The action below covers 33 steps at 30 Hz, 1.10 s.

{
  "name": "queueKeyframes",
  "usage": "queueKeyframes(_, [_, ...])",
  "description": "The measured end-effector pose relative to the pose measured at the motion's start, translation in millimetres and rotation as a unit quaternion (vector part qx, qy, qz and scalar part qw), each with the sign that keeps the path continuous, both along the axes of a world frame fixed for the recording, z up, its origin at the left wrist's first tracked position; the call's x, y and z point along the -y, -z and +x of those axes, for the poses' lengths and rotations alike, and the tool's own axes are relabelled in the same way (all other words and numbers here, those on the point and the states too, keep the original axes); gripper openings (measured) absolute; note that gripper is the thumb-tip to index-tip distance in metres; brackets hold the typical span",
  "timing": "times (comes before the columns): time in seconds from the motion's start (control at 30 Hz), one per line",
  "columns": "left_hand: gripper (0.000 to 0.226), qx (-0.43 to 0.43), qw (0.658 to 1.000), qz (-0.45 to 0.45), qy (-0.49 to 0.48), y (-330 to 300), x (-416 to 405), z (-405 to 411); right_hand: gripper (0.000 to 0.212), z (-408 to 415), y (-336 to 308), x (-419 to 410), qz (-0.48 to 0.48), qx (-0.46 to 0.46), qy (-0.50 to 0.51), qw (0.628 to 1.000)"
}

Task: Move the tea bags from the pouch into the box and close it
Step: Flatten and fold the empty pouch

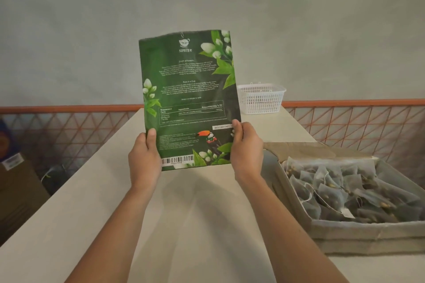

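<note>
A flat green tea pouch (188, 89) with printed text, flowers and a barcode stands upright above the table, its back facing me. My left hand (145, 156) grips its lower left edge with the thumb on the front. At the lower right edge my right hand (246, 149) holds it the same way. To the right sits an open cardboard box (368, 234) holding several mesh tea bags (345, 186) with strings and tags. Its flaps lie open.
The pale table (184, 213) runs away from me. A white plastic basket (261, 97) stands at its far end. An orange wire fence (356, 122) lines both sides, with cardboard boxes (16, 186) on the floor at left.
</note>
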<state>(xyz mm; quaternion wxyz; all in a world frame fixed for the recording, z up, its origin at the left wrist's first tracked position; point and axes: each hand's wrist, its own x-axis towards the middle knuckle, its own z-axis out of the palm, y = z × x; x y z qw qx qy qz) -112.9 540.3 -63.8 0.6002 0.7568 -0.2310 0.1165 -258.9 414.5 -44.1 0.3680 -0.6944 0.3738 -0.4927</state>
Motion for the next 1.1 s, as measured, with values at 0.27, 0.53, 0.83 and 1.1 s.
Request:
queueKeyframes(0.27, [0.034, -0.022, 0.999, 0.004, 0.031, 17.6, -1.8, 22.3, 0.023, 23.6, -11.5, 17.2, 0.076, 0.0, -0.131, 0.989])
queueKeyframes(0.53, [0.006, -0.204, 0.963, 0.041, 0.169, -9.0, -8.0, 73.2, 0.019, 58.9, -30.5, 44.6, 0.132, 0.009, -0.217, 0.967])
queueKeyframes(0.83, [0.022, -0.3, 0.928, -0.03, 0.219, -59.9, -1.0, 107.1, 0.017, 75.0, -51.7, 65.5, 0.305, 0.072, -0.265, 0.912])
queueKeyframes(1.1, [0.019, -0.429, 0.851, -0.112, 0.281, -115.2, 4.1, 93.7, 0.019, 55.9, -100.8, 77.1, 0.449, 0.104, -0.253, 0.85])
